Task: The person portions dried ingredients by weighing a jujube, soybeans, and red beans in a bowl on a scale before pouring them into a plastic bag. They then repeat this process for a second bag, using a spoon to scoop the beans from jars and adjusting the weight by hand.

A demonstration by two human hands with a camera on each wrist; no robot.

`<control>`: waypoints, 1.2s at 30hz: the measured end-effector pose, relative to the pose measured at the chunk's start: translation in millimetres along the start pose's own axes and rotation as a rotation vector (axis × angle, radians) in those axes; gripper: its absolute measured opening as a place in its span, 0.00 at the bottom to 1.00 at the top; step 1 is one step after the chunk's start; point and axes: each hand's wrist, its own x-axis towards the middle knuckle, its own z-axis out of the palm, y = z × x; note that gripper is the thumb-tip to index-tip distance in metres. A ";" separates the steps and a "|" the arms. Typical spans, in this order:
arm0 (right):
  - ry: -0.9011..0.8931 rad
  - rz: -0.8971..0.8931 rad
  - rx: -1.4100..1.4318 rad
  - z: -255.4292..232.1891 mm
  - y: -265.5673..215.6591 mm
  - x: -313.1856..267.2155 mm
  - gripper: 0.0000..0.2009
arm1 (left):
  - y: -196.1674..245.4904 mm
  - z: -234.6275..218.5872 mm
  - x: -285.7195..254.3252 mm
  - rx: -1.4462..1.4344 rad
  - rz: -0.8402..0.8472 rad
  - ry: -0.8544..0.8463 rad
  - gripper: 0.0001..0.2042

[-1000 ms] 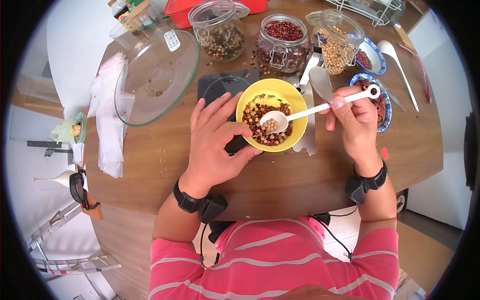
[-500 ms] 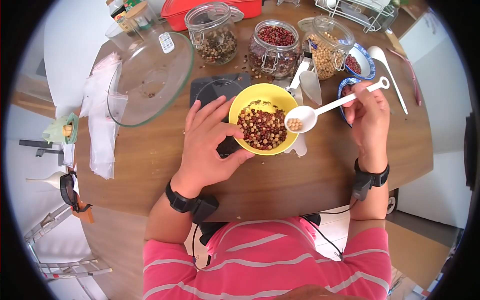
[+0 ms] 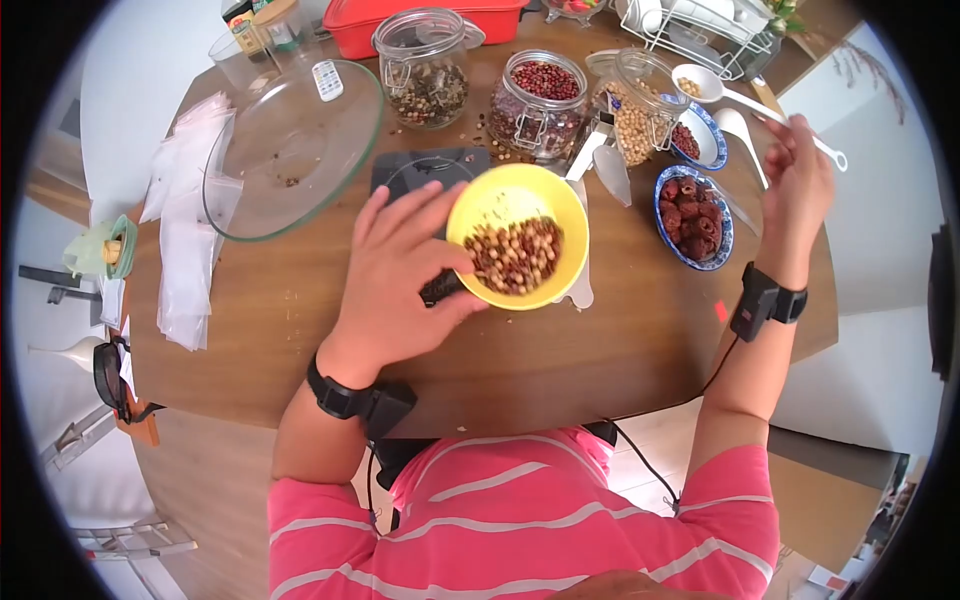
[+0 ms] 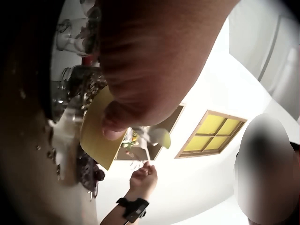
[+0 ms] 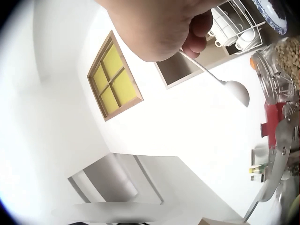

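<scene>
My left hand (image 3: 390,275) holds the left side of a yellow bowl (image 3: 572,225), with thumb and forefinger at its rim. Mixed beans (image 3: 515,255) lie in it, and the bowl tilts slightly over a black scale (image 3: 430,165). In the left wrist view the thumb presses the outside of the yellow bowl (image 4: 96,129). Off to the right, my right hand (image 3: 800,190) is raised and grips the handle of a white spoon (image 3: 770,112). A few pale round beans (image 3: 689,87) sit in its scoop, seen beyond the open jar of pale beans (image 3: 630,125).
Jars of red beans (image 3: 545,80) and of a dark mix (image 3: 425,95) stand at the back. Right are blue-patterned bowls, one with dark red dried fruit (image 3: 690,215), and another white spoon (image 3: 735,125). Left lie a glass bowl (image 3: 345,165) and plastic bags (image 3: 190,250).
The right hand has carried the spoon with its pale beans up out of the yellow bowl, away to the right and back. The left hand keeps its hold; the bowl now tilts more.
</scene>
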 end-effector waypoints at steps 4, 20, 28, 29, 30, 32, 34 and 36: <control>-0.072 -0.134 -0.128 18.4 14.0 -8.7 0.15 | -0.1 5.7 -3.4 -0.036 0.003 -0.022 0.17; -0.002 -0.567 -0.159 -10.2 7.7 -48.9 0.11 | -2.7 11.7 -2.1 -0.025 -0.024 -0.101 0.16; -0.629 -0.413 0.047 -23.5 -9.4 -118.7 0.05 | -4.0 8.3 2.2 0.038 -0.062 -0.086 0.16; -0.737 -0.486 0.025 -10.9 -4.1 -119.4 0.05 | -2.6 8.7 1.4 0.024 -0.063 -0.102 0.16; -0.796 -0.531 -0.014 -1.8 0.9 -120.9 0.05 | -1.1 8.5 1.0 0.022 -0.059 -0.108 0.16; -0.894 -0.521 -0.143 4.4 2.2 -124.9 0.05 | 1.2 7.4 1.2 0.043 -0.045 -0.099 0.16; -0.903 -0.528 -0.147 7.3 4.8 -126.2 0.05 | 1.5 7.4 1.4 0.037 -0.040 -0.091 0.17; -0.916 -0.537 -0.148 9.0 7.0 -127.5 0.06 | 0.7 7.7 0.0 0.033 -0.039 -0.080 0.17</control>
